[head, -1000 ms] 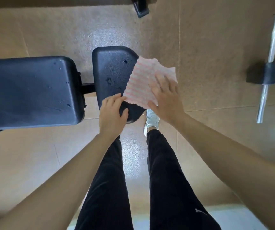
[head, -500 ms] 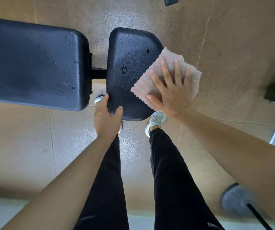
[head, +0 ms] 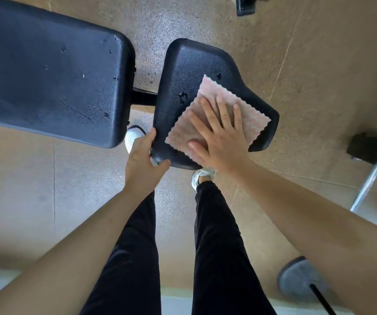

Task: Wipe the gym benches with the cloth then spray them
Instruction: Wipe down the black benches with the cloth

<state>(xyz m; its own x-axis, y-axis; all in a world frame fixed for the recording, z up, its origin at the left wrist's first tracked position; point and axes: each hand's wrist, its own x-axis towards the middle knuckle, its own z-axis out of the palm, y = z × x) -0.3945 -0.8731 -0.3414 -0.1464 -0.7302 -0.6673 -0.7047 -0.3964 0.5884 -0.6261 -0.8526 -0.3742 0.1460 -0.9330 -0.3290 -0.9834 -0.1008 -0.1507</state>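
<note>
Wiping seat (head: 189,71): my right hand (head: 219,137) flat, fingers spread on cloth (head: 251,117); left hand (head: 143,160) grips seat edge. Next: sweep far corner.

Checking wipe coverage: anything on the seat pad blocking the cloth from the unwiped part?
Nothing visible. The right hand presses the cloth flat on the seat pad; the pad's left part is bare. The left hand only grips its near left edge.

cloth (head: 217,119) on seat pad (head: 189,71), backrest pad (head: 46,69) left
</note>
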